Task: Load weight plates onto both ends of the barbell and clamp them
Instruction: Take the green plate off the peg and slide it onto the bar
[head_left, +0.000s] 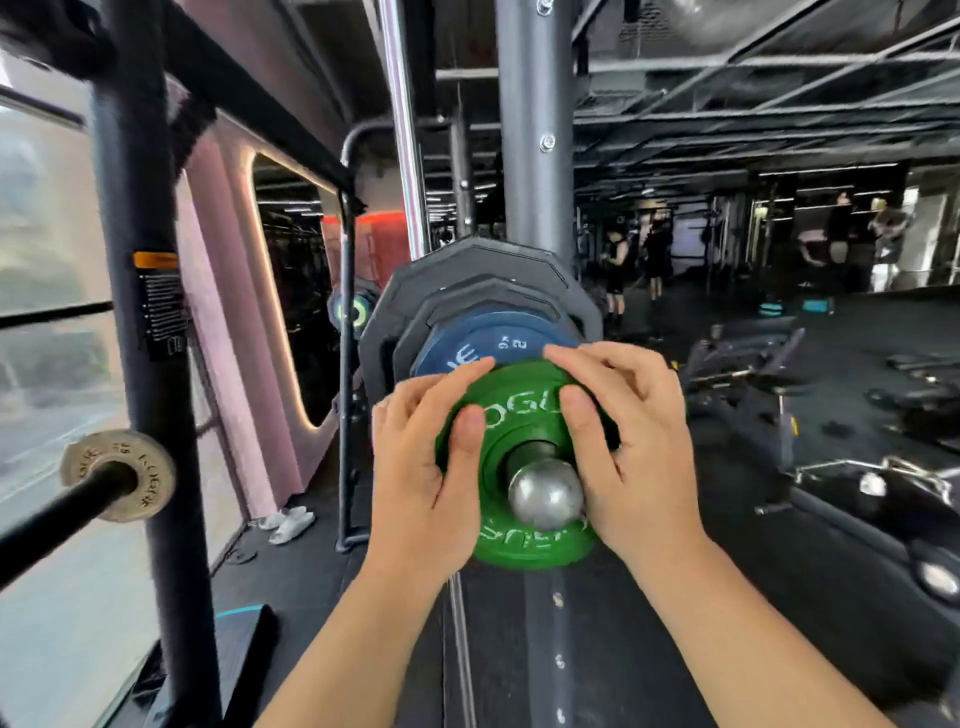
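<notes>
Now, you are standing at the end of the barbell (536, 457), looking straight along its sleeve toward the grey rack upright (535, 156) that is rising behind the load. Two big black plates (467, 270) are sitting furthest in along the sleeve, and a smaller blue plate (498, 343) is resting on their near side. The green plate (524, 423), smaller again, is riding on the sleeve just this side of the blue one; whether the two are touching I cannot tell from this angle. Your left hand (415, 467) is gripping the green plate's left rim, fingers curled over the edge and thumb pressing on its face. Your right hand (634, 447) is gripping the upper right rim in the same way. The shiny sleeve end (545, 496) is poking out through the hub between your thumbs.

By my reading you are seating this plate, so be aiming for an even push, both thumbs pressing equally, so the plate is running square to the sleeve rather than cocking and binding. Be slipping your fingertips off the back of the rim before green is meeting blue, or they are getting pinched. No clamp is showing in view, so you are likely needing to fetch one once the plate is sitting flush; this end is not yet locked.
</notes>
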